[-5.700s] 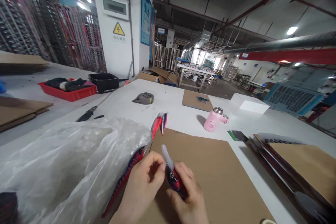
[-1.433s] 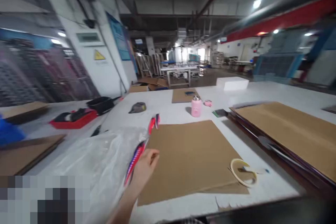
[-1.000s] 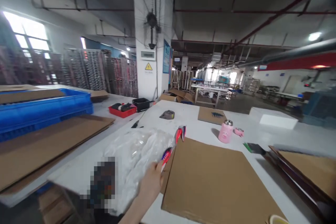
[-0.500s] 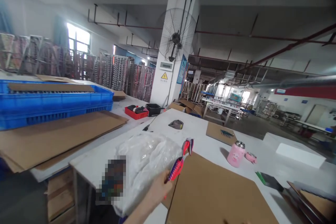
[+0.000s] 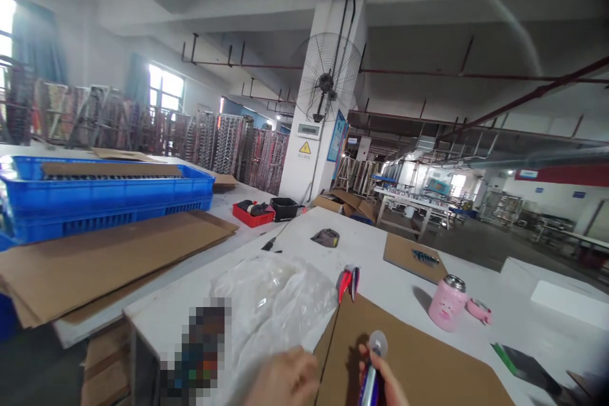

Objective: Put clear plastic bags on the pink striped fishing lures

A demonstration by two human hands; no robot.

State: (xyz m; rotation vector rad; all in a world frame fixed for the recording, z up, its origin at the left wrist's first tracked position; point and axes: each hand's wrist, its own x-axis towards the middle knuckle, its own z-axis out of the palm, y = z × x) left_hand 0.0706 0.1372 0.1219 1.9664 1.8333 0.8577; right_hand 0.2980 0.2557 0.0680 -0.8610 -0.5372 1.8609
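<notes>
A purple-and-silver fishing lure with a clear round lip (image 5: 368, 388) is gripped in my right hand (image 5: 391, 384), low over the brown cardboard sheet (image 5: 419, 355). The fingers wrap the lure just below its lip. My left hand (image 5: 288, 377) is a blur between the crumpled clear plastic bag (image 5: 271, 304) and the cardboard; its fingers are too smeared to read. At the far left corner of the cardboard lie a red lure (image 5: 343, 285) and a darker purple-silver lure (image 5: 354, 283), side by side.
A pink bottle (image 5: 448, 304) stands uncapped on the right, its lid (image 5: 478, 311) beside it. Farther back, several dark lures (image 5: 425, 257) lie on another cardboard piece. A grey cloth (image 5: 325, 238), blue crates (image 5: 118, 196), stacked cardboard (image 5: 118, 266) and a red tray (image 5: 253, 214) are around.
The pink-and-purple lure in my left hand no longer shows there, and that hand has dropped lower. My right hand has risen into view holding a lure. The camera view has shifted.
</notes>
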